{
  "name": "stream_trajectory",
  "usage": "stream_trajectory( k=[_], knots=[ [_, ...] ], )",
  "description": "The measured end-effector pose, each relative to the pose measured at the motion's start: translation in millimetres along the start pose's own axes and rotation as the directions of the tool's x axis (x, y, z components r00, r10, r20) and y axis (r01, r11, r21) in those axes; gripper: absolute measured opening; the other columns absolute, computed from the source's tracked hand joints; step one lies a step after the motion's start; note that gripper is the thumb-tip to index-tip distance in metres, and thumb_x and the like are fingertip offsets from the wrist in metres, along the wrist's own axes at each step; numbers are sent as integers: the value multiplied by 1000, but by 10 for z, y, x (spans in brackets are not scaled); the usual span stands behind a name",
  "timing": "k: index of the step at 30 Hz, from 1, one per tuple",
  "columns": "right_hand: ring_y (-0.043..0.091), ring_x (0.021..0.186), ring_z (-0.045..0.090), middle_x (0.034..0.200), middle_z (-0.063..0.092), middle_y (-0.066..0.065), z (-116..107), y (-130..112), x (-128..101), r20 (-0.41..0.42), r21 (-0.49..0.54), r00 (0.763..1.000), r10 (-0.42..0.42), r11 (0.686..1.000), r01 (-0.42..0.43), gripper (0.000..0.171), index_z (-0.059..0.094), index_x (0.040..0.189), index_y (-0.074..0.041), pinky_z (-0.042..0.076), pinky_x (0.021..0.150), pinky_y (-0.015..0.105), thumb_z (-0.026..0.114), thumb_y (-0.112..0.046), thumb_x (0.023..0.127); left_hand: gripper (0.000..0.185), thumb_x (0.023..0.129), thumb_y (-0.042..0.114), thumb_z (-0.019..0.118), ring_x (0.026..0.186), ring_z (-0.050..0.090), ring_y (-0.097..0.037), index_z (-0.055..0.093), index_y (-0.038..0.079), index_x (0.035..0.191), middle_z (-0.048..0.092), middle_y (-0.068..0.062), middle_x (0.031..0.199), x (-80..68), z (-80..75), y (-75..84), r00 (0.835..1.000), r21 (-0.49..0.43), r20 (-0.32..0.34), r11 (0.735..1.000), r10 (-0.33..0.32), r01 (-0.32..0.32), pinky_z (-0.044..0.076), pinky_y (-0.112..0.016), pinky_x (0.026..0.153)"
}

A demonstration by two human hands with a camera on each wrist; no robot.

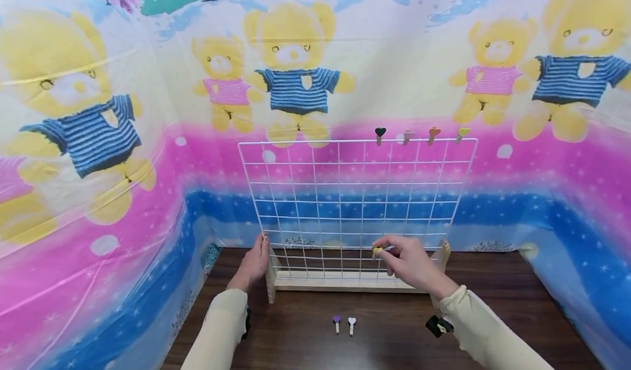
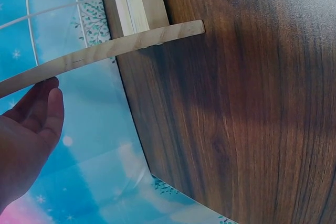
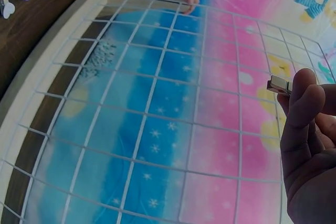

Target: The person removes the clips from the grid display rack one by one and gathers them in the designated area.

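Clip (image 1: 377, 250) pinched in raised right hand (image 1: 411, 263)

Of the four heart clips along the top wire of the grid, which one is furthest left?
The dark green heart clip. It sits leftmost on the top wire of the white grid; the pink clip, orange clip and yellow-green clip follow to its right.

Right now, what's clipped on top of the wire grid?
Four heart clips sit on the wire grid's top rail, toward its right end. What lies behind its wooden base is covered.
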State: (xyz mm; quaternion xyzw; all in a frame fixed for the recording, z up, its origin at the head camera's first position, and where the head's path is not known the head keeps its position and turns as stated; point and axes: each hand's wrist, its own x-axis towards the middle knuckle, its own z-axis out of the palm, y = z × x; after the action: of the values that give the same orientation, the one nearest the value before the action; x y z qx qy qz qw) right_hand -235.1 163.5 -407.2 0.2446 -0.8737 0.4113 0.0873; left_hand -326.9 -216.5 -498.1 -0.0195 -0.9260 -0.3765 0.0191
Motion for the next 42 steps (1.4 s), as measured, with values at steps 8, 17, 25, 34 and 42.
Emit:
stream_trajectory(
  k=[8,17,25,34,42],
  knots=[
    [9,46,51,57,55,-9,117,40,-30,33,12,999,-23,1000,22,14,66,108,-15,41,40,27,59,-18,95,50,105,37,17,115,50,-40,19,14,149,46,-27,134,-1,-8,8,1000,-4,4,1000,4,-4,40,-53,86],
    [9,46,51,54,53,-7,257,95,-65,83,-7,996,-14,1000,14,11,67,104,-16,41,43,26,61,-18,94,52,105,39,15,118,47,-42,17,14,150,43,-28,136,5,-4,-15,1000,1,10,1000,3,-3,39,-55,89],
    [7,46,52,53,53,-7,360,173,-103,103,-33,995,16,999,-13,11,67,102,-17,43,44,26,62,-14,93,52,105,38,16,124,42,-44,18,12,150,39,-28,140,0,-7,-4,1000,-8,5,1000,-4,4,35,-58,96],
    [8,46,54,73,63,-4,476,325,-152,134,-33,991,23,999,-18,9,68,100,-13,43,43,25,63,-12,92,51,105,37,17,123,43,-44,17,11,150,40,-28,140,-11,-1,-3,1000,-12,10,1000,2,-2,36,-57,94],
    [4,53,55,81,66,-3,653,580,-236,165,-42,986,20,999,-13,8,69,95,-11,47,49,24,63,-8,90,54,105,41,15,128,38,-43,15,13,151,35,-26,144,-20,-7,11,999,-16,23,1000,-26,26,32,-58,99]
  ],
)
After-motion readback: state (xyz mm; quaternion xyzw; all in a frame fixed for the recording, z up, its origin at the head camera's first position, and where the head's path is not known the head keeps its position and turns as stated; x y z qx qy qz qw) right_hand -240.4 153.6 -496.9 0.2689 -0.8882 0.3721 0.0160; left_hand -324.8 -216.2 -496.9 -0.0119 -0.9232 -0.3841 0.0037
